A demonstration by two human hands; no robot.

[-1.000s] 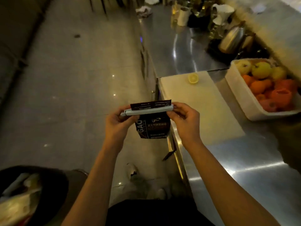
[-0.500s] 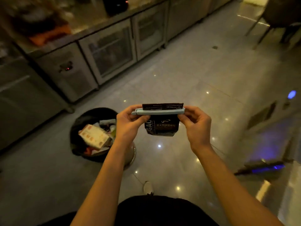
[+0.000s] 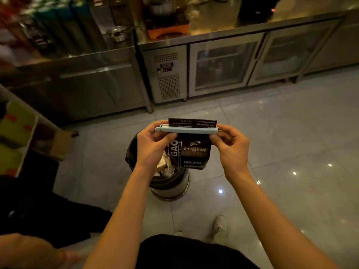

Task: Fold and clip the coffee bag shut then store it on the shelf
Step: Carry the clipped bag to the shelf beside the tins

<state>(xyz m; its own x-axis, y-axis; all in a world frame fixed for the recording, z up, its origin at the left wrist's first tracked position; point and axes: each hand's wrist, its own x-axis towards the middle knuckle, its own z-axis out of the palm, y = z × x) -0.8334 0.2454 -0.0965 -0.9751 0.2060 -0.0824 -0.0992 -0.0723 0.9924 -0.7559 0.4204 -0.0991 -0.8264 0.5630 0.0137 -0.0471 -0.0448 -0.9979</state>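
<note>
A small dark coffee bag (image 3: 193,151) with white print hangs in front of me at chest height. A pale blue sealing clip (image 3: 186,129) runs across it just below the top edge, and a strip of bag sticks up above the clip. My left hand (image 3: 152,146) pinches the clip's left end and the bag's upper left corner. My right hand (image 3: 231,147) pinches the clip's right end. Both arms reach forward over the floor.
A round bin (image 3: 171,183) full of rubbish stands on the tiled floor right below the bag. Ahead is a steel counter (image 3: 213,36) with glass-door fridges (image 3: 223,65) under it. Bottles and jars crowd the back left. A green and red box (image 3: 13,136) sits at the left edge.
The view has swung left, away from the worktop with the fruit tray, to face the counter with fridges. The bin now lies under the bag. Both hands keep the same hold.
</note>
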